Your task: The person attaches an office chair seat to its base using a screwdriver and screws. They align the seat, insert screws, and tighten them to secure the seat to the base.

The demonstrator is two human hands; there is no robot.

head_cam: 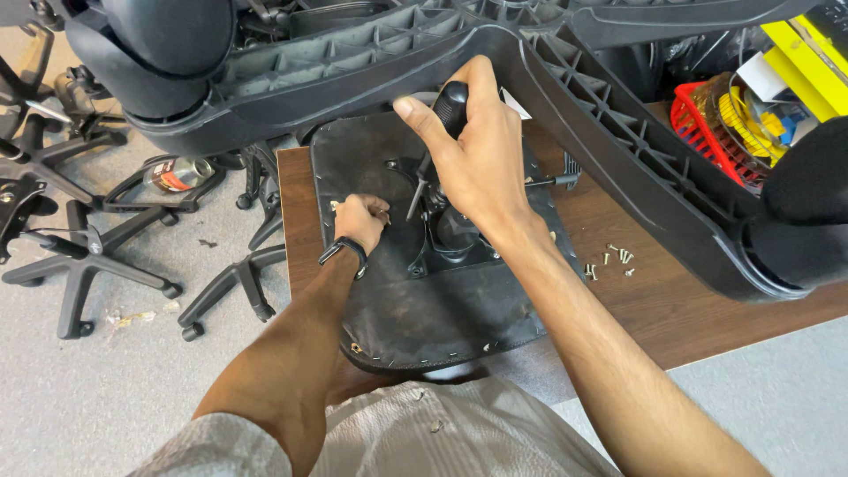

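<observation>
The right hand [473, 163] is wrapped around the black handle of a screwdriver [439, 141], fingers closed on it, thumb stretched out to the left. The tool's long axis runs from the handle, far and slightly right, down and nearer-left along a thin shaft whose tip meets the metal plate [442, 238] at the middle of the upturned seat [424, 309]. The left hand [360, 221] rests curled on the seat just left of that tip, fingers pressed together in a loose fist; whether they pinch a screw cannot be told. It is the nearer hand to the tip. The seat lies underside up on the wooden counter [671, 309]. Loose screws [609, 261] lie to the right, apart from both hands. A chair base [84, 256] stands on the floor at left.
</observation>
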